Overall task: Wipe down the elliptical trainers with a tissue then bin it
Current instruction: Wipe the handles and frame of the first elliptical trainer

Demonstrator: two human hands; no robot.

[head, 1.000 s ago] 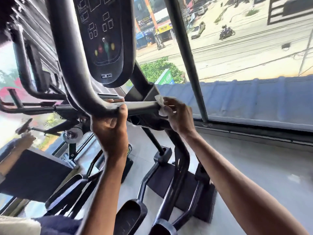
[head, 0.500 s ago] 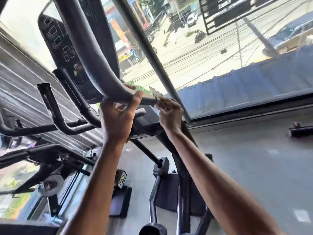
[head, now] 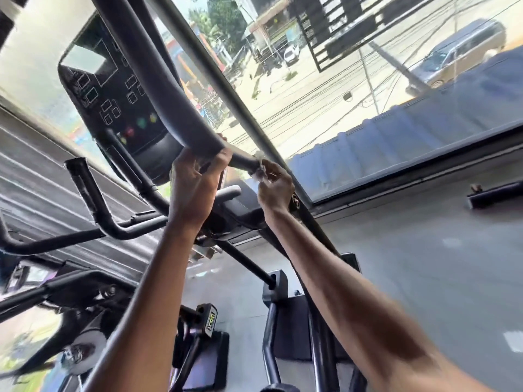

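A thick grey padded handlebar (head: 158, 89) of the elliptical trainer curves down from the top of the head view to its bare metal end (head: 244, 161). My left hand (head: 195, 188) grips the bar at the foam's lower edge, fingers curled round it. My right hand (head: 274, 188) pinches a small white tissue (head: 259, 162) against the bar's metal end, just right of my left hand. The black console (head: 113, 97) with coloured buttons sits behind the bar. Most of the tissue is hidden by my fingers.
A second black handle (head: 93, 199) and further machine arms stand to the left. A slanted window post (head: 235, 94) runs close behind my hands. The trainer's base and pedal arms (head: 271, 321) lie below, on a grey floor (head: 424, 264). Large windows show a street outside.
The camera tilted up and left, so the bar now slants across the view. Both hands stay on the handlebar, the right hand still working the tissue at the bar's end.
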